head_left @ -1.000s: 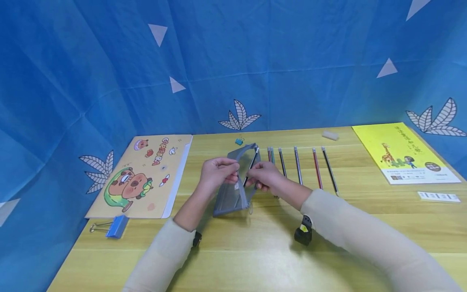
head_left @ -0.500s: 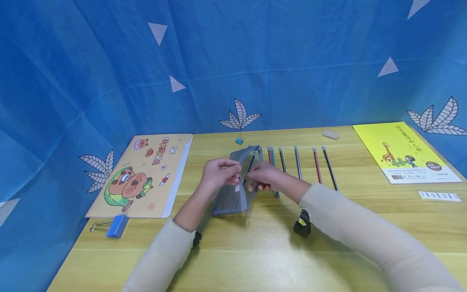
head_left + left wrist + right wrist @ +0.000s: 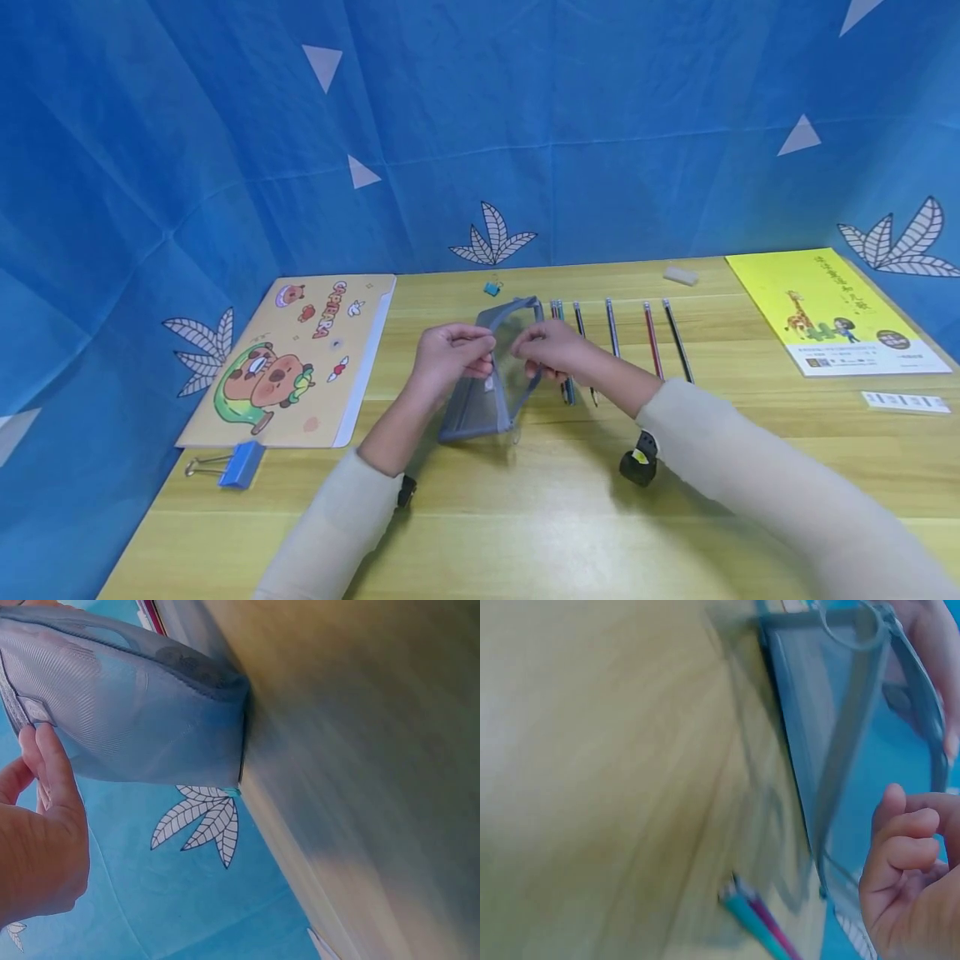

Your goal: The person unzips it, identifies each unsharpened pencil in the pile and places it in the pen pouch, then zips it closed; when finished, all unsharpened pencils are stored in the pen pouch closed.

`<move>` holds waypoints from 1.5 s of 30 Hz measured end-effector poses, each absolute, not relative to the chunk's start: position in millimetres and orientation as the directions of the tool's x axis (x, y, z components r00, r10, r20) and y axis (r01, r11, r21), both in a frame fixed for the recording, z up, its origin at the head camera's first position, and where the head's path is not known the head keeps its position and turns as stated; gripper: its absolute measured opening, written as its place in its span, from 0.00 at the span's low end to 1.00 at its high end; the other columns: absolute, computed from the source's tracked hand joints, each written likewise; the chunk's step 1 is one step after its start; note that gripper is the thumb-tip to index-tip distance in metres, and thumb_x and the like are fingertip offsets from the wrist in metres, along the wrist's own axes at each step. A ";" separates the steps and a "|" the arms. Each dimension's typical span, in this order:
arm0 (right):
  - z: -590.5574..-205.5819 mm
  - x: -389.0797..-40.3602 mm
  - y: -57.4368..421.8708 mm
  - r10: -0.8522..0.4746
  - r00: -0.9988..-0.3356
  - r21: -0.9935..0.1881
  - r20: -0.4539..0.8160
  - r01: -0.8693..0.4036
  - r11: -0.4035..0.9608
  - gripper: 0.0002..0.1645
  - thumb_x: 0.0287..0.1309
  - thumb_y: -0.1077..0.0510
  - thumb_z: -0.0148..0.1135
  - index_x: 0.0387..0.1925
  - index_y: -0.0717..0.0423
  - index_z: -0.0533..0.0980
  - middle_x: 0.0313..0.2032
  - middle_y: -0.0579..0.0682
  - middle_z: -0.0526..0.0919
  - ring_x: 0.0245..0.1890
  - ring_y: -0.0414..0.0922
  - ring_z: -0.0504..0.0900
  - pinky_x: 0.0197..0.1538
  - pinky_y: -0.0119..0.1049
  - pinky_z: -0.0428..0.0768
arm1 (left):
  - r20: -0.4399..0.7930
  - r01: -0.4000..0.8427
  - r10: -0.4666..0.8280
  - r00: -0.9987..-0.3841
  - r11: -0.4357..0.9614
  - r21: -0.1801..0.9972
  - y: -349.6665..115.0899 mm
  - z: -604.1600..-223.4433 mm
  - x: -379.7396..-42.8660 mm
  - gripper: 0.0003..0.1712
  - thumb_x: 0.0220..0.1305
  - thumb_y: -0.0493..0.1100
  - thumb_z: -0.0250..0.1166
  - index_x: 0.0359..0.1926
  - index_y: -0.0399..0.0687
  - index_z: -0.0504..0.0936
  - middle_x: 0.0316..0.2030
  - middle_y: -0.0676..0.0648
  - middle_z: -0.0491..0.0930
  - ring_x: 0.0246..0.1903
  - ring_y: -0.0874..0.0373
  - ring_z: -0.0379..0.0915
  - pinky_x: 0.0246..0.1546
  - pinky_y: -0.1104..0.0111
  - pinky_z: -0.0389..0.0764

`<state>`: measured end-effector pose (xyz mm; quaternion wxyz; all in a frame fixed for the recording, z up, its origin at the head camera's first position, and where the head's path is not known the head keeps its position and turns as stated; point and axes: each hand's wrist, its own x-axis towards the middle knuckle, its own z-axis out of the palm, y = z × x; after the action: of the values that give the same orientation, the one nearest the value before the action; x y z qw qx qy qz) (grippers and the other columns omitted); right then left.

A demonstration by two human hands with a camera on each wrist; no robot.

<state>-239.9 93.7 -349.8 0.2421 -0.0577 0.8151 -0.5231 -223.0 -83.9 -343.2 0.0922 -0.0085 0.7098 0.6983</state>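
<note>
A grey mesh zip pouch (image 3: 471, 407) stands tilted on the table, its mouth spread toward the right. My left hand (image 3: 450, 354) pinches the zipper edge of that mouth between thumb and fingers; the left wrist view shows the fingertips at a small pale tag (image 3: 36, 709) on the mesh. Beside the opening, my right hand (image 3: 557, 348) has loosely bent fingers with nothing between them, as the right wrist view shows. Just under it lie a red pencil and a teal pencil (image 3: 754, 922), side by side.
Right of the pouch lie several more pencils, among them a red one (image 3: 652, 337) and a black one (image 3: 677, 337). Farther out are an eraser (image 3: 680, 276), a yellow book (image 3: 832, 308) and a white strip (image 3: 905, 402). Leftward are a capybara folder (image 3: 300, 358), a blue binder clip (image 3: 242, 465) and a small teal clip (image 3: 492, 288).
The black pencil in my right hand went down into the pouch and was let go. My right hand then drew back to the right. The left hand kept its pinch on the pouch.
</note>
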 end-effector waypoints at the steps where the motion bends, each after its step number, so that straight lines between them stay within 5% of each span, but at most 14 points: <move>1: -348.2 -240.7 98.1 -0.340 -0.884 -0.886 -0.321 0.154 0.437 0.16 0.56 0.57 0.50 0.45 0.61 0.72 0.18 0.53 0.75 0.08 0.38 0.61 0.11 0.27 0.57 | -0.143 -0.141 0.114 -0.983 0.024 0.990 -84.1 -342.6 -223.0 0.12 0.49 0.34 0.63 0.36 0.32 0.77 0.23 0.38 0.77 0.16 0.57 0.75 0.25 0.63 0.79; 9: -352.9 -250.1 131.8 -0.227 -0.957 -0.859 -0.179 0.040 0.510 0.14 0.57 0.57 0.48 0.41 0.62 0.72 0.22 0.61 0.77 0.08 0.41 0.65 0.11 0.30 0.59 | -0.156 -0.157 0.107 -0.982 0.006 0.988 -86.1 -340.6 -221.5 0.15 0.49 0.34 0.64 0.39 0.31 0.76 0.23 0.38 0.77 0.16 0.57 0.75 0.26 0.63 0.79; 17: -371.4 -256.6 141.4 -0.150 -0.988 -0.610 -0.043 -0.092 0.787 0.17 0.54 0.56 0.52 0.44 0.60 0.73 0.15 0.53 0.76 0.07 0.39 0.63 0.10 0.30 0.62 | -0.157 -0.158 0.115 -0.981 -0.002 0.987 -85.6 -341.0 -220.8 0.14 0.49 0.34 0.63 0.38 0.31 0.76 0.23 0.39 0.77 0.16 0.57 0.75 0.25 0.63 0.79; 22: -376.2 -259.7 136.0 -0.155 -0.988 -0.499 -0.017 -0.126 0.857 0.14 0.52 0.57 0.56 0.39 0.62 0.76 0.26 0.53 0.79 0.11 0.38 0.66 0.18 0.32 0.69 | -0.158 -0.160 0.117 -0.980 -0.001 0.987 -85.3 -341.5 -221.3 0.15 0.48 0.34 0.64 0.38 0.30 0.76 0.22 0.39 0.77 0.16 0.57 0.74 0.26 0.63 0.79; 25: -376.5 -261.6 131.4 -0.160 -0.986 -0.486 -0.049 -0.116 0.866 0.09 0.51 0.58 0.57 0.26 0.62 0.77 0.22 0.53 0.79 0.13 0.39 0.70 0.20 0.32 0.71 | -0.156 -0.157 0.117 -0.981 0.000 0.988 -85.4 -342.4 -221.9 0.14 0.48 0.35 0.64 0.37 0.31 0.77 0.22 0.39 0.77 0.16 0.57 0.74 0.25 0.63 0.79; 30: -374.7 -264.6 125.5 -0.126 -0.985 -0.485 -0.119 -0.053 0.873 0.22 0.51 0.61 0.55 0.05 0.56 0.66 0.04 0.46 0.65 0.05 0.40 0.64 0.10 0.28 0.62 | -0.154 -0.154 0.115 -0.981 0.005 0.988 -85.0 -342.3 -222.0 0.13 0.48 0.34 0.64 0.36 0.32 0.77 0.22 0.38 0.77 0.16 0.56 0.75 0.25 0.63 0.79; 42: -372.0 -266.5 125.8 -0.103 -0.977 -0.548 -0.188 0.018 0.836 0.23 0.51 0.61 0.55 0.03 0.54 0.65 0.02 0.46 0.63 0.04 0.41 0.64 0.16 0.30 0.66 | -0.141 -0.142 0.110 -0.984 -0.002 0.990 -83.5 -344.0 -223.7 0.12 0.49 0.34 0.63 0.36 0.32 0.77 0.21 0.40 0.77 0.15 0.57 0.75 0.24 0.64 0.79; 45: -370.7 -263.9 130.8 -0.109 -0.982 -0.599 -0.156 0.006 0.801 0.16 0.51 0.61 0.54 0.10 0.57 0.70 0.04 0.47 0.66 0.06 0.42 0.66 0.22 0.31 0.69 | -0.144 -0.145 0.106 -0.984 0.003 0.989 -83.5 -343.1 -223.4 0.12 0.49 0.34 0.63 0.36 0.32 0.77 0.21 0.40 0.77 0.15 0.57 0.75 0.24 0.64 0.79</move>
<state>-263.9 130.8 -370.7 0.0914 -0.0271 0.9444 -0.3146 -223.4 -83.5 -343.1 0.0889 -0.0137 0.7025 0.7060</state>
